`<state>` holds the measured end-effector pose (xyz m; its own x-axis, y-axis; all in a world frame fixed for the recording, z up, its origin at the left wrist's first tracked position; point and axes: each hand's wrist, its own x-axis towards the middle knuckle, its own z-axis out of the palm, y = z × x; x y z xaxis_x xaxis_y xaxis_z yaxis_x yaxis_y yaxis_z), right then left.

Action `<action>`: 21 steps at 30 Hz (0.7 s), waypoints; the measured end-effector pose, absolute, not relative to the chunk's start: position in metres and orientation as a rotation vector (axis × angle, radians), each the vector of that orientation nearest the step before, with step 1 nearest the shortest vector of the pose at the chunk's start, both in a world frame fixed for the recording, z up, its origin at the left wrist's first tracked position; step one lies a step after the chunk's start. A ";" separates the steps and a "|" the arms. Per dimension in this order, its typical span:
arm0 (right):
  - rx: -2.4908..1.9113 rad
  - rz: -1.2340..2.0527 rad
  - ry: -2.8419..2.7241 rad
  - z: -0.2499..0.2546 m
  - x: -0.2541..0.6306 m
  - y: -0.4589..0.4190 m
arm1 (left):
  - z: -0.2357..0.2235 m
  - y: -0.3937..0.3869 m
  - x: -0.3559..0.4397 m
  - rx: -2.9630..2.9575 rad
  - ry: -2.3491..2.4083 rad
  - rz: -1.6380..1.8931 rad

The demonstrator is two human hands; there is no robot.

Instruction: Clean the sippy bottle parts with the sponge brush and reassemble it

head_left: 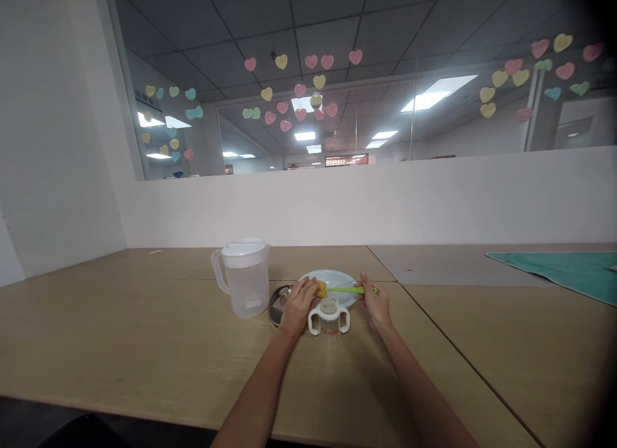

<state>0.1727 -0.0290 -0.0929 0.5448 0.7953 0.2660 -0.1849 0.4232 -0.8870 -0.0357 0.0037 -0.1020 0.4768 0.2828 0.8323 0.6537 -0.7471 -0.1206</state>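
Observation:
A bottle brush with a yellow sponge head (321, 289) and a green handle (349, 290) lies level between my two hands, over a white plate (332, 277). My left hand (299, 304) is closed around the sponge end. Pinched in my right hand (375, 301) is the far end of the green handle. Just in front, a clear baby bottle (329, 319) with two white side handles stands upright on the table, its mouth uncovered. A round metal tray (274, 314), partly covered by my left hand, holds a small clear piece whose kind I cannot make out.
A translucent lidded pitcher (248, 284) stands left of the tray. At the far right lies a green cloth (563, 271). The wooden table (144, 345) has seams, and a white wall (337, 210) with a window rises behind it.

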 end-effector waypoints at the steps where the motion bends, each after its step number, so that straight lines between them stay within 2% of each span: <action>1: -0.916 0.728 -0.780 -0.092 0.172 -0.030 | -0.102 0.003 -0.036 -2.310 -0.775 -1.185; 5: -0.841 0.844 -0.783 -0.090 0.169 -0.033 | -0.104 0.004 -0.038 -2.334 -0.950 -1.335; 9: -0.814 0.919 -0.801 -0.090 0.165 -0.035 | -0.104 0.007 -0.039 -2.178 -1.278 -1.711; 12: -0.840 0.895 -0.785 -0.092 0.165 -0.034 | -0.104 0.011 -0.042 -2.005 -1.341 -1.875; 16: -0.932 0.777 -0.627 -0.094 0.170 -0.031 | -0.106 0.019 -0.051 -1.808 -1.386 -1.814; 21: -1.016 0.671 -0.557 -0.099 0.177 -0.026 | -0.111 0.028 -0.064 -1.896 -1.499 -1.539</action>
